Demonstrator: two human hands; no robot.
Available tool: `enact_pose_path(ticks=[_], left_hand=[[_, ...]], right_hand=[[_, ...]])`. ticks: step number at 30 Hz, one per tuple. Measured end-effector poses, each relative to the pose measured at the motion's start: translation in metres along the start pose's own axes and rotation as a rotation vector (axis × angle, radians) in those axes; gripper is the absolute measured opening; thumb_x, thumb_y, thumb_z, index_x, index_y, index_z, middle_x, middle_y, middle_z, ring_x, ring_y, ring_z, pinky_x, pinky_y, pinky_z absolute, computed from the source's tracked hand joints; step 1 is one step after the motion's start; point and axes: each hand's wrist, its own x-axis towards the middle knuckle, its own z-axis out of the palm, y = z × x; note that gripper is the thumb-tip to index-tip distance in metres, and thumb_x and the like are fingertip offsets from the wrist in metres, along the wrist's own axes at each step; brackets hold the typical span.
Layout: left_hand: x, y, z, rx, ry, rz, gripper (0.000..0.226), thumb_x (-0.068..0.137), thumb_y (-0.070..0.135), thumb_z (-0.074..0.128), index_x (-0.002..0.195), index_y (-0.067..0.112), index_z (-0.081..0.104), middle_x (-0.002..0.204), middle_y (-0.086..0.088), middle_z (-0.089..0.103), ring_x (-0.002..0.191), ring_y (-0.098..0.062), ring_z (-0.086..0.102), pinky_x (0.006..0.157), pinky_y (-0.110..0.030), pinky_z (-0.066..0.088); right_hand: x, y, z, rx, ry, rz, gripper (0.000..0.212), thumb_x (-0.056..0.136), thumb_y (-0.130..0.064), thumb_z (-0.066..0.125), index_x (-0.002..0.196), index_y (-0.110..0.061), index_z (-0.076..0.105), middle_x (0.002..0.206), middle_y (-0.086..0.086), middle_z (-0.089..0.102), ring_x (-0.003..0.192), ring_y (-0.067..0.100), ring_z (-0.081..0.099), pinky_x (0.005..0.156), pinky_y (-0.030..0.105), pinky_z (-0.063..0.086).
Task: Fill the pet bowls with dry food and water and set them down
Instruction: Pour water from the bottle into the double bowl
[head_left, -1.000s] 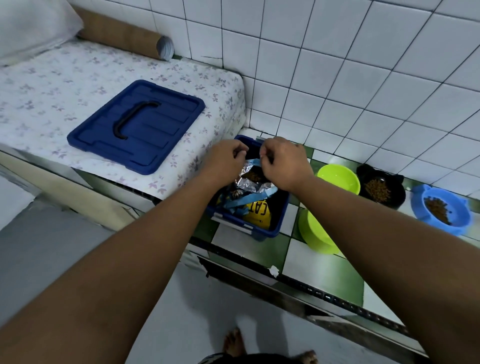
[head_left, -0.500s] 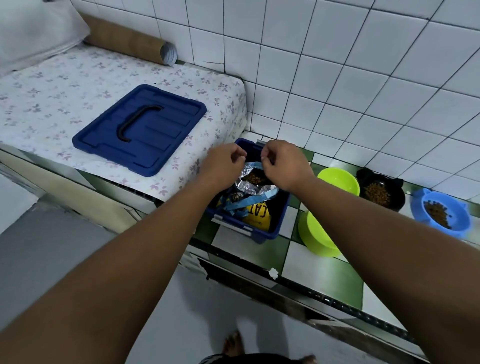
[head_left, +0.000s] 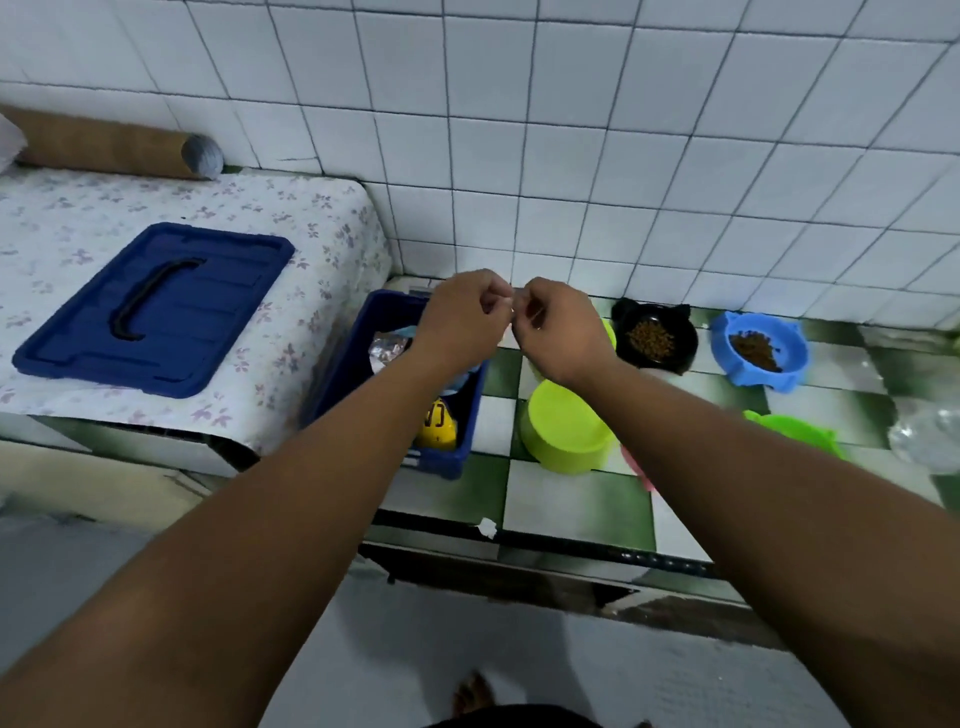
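White-tiled wall (head_left: 623, 156) behind; green-and-white chequered bench (head_left: 576, 509) below it. At the bench's left end is a floral-cloth top (head_left: 322, 218) with one blue lid (head_left: 156, 306) and one cardboard tube (head_left: 104, 148) at its back edge. One blue bin (head_left: 353, 353) beside it, food bag (head_left: 387, 348) inside. Bowls, five. Upturned green bowl (head_left: 561, 431) is near the front edge; second green bowl (head_left: 609, 335) mostly behind the right hand (head_left: 561, 332); third green bowl (head_left: 800, 431) further right. Black bowl (head_left: 688, 345) and blue bowl (head_left: 797, 358) by the wall both hold kibble. Left hand (head_left: 462, 317) and right hand meet above the bin's back corner, fingers curled, tips pinched together; on what, cannot tell.
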Motion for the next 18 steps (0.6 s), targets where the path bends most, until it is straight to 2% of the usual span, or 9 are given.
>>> enact_pose_path(ticks=[3,6,9,15,18], left_hand=[[-0.003,0.028,0.036,-0.02,-0.048,0.037,0.012,0.091,0.014,0.066,0.098,0.012,0.075,0.086,0.003,0.073,0.072,-0.003,0.06,0.068,-0.009,0.041],[-0.01,0.06,0.074,-0.041,-0.091,0.057,0.011,0.09,0.012,0.066,0.097,0.013,0.074,0.084,0.003,0.071,0.074,-0.01,0.061,0.075,-0.023,0.049],[-0.022,0.097,0.112,-0.07,-0.096,0.081,0.011,0.089,0.012,0.066,0.096,0.014,0.075,0.085,0.003,0.072,0.076,-0.011,0.061,0.078,-0.025,0.049],[-0.049,0.166,0.185,-0.142,-0.15,0.036,0.009,0.089,0.014,0.068,0.096,0.015,0.074,0.082,0.008,0.07,0.077,-0.01,0.066,0.08,-0.028,0.054],[-0.057,0.197,0.221,-0.152,-0.159,0.024,0.01,0.089,0.013,0.066,0.095,0.018,0.073,0.079,0.012,0.067,0.072,-0.004,0.062,0.077,-0.023,0.051]], right_hand=[[-0.023,0.025,-0.035,0.009,0.076,0.058,0.011,0.086,-0.023,0.059,0.079,-0.015,0.061,0.073,-0.002,0.065,0.068,0.019,0.061,0.065,0.035,0.051],[-0.046,0.051,-0.07,0.018,0.131,0.093,0.006,0.084,-0.019,0.061,0.08,-0.015,0.063,0.072,-0.003,0.065,0.067,0.018,0.06,0.066,0.035,0.051],[-0.073,0.078,-0.108,0.032,0.152,0.156,0.006,0.085,-0.017,0.061,0.082,-0.012,0.064,0.074,0.0,0.066,0.069,0.019,0.06,0.066,0.034,0.049],[-0.126,0.13,-0.182,0.131,0.22,0.284,0.005,0.087,-0.017,0.062,0.084,-0.014,0.064,0.078,-0.002,0.068,0.073,0.015,0.063,0.067,0.02,0.047],[-0.147,0.158,-0.223,0.163,0.29,0.308,0.009,0.09,-0.018,0.062,0.084,-0.012,0.064,0.078,0.0,0.067,0.069,0.013,0.061,0.064,0.012,0.043]])
